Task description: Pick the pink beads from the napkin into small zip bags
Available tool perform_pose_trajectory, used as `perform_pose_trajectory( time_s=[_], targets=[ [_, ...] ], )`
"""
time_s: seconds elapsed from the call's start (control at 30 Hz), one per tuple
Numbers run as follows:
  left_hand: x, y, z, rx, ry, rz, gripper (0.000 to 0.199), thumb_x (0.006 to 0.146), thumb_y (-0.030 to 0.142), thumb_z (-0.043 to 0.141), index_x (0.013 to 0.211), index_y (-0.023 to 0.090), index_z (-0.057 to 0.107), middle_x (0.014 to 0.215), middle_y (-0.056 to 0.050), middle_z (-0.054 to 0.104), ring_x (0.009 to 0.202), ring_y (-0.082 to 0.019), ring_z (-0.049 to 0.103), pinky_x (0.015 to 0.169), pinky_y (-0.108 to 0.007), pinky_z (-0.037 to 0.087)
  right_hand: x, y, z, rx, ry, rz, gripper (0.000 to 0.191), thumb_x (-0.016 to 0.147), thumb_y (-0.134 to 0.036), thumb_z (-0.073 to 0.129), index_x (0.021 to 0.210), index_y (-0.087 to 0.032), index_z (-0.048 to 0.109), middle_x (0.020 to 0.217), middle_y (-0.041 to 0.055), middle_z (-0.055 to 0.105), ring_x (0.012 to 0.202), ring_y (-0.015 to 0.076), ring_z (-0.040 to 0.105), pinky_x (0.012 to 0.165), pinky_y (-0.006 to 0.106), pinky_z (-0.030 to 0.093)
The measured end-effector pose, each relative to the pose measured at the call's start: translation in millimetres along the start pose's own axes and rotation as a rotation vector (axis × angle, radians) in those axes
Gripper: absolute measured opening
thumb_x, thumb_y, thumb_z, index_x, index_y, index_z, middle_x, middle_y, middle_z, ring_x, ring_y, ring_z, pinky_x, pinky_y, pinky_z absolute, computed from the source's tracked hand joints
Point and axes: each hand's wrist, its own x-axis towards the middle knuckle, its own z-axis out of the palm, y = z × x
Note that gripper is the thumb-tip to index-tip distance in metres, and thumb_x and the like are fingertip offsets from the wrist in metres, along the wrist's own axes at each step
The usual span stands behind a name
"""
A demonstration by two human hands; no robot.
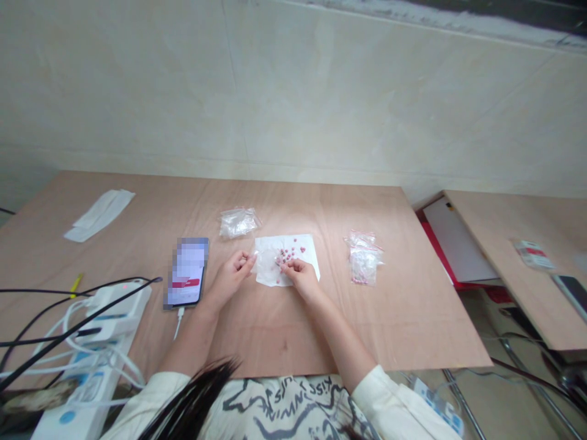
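A white sheet of paper (309, 244) lies in the middle of the table with several small red beads (293, 251) scattered on it. My left hand (236, 270) is closed in a pinch on the left edge of a small clear plastic bag (265, 261), which is over the left part of the paper. My right hand (300, 274) is at the bag's right side, just below the beads. Its thumb and fingers are pressed together; what they pinch is too small to make out.
Clear bags (239, 222) lie behind the paper, and filled bags (364, 258) to its right. A phone (187, 269) on a white cable is beside my left forearm. Power strips (117, 305) with tangled cables take up the left front. White strips (101, 214) lie back left.
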Motion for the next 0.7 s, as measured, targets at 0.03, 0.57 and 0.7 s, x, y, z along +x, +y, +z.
perform_pose_trajectory(
  time_s=[0.03,0.57,0.7],
  targets=[
    [0,0,0.1,0.008,-0.01,0.008,0.031,0.071,0.047,0.051,0.067,0.018,0.044,0.044,0.01,0.032,0.04,-0.005,0.033,0.042,-0.016,0.027,0,0,0,0.007,0.001,0.004,0.027,0.058,-0.042,0.06,0.06,-0.015,0.056,0.042,-0.0085,0.033,0.04,0.0056,0.024,0.042,0.021,0.019],
    [8,3,7.2,-0.094,-0.13,0.027,0.03,0.074,0.047,0.049,0.073,0.018,0.043,0.049,0.01,0.037,0.041,-0.004,0.033,0.042,-0.015,0.026,7,10,-1,0.076,0.01,-0.006,0.026,0.059,-0.041,0.06,0.058,-0.015,0.056,0.04,-0.0077,0.037,0.038,0.0058,0.026,0.041,0.021,0.017],
    [5,3,5.8,-0.131,-0.111,0.035,0.032,0.074,0.048,0.049,0.074,0.018,0.042,0.049,0.01,0.038,0.041,-0.004,0.035,0.043,-0.015,0.028,3,1,-1,0.103,0.014,0.011,0.027,0.06,-0.043,0.058,0.058,-0.017,0.053,0.039,-0.0083,0.034,0.038,0.0065,0.026,0.04,0.021,0.018]
  ],
)
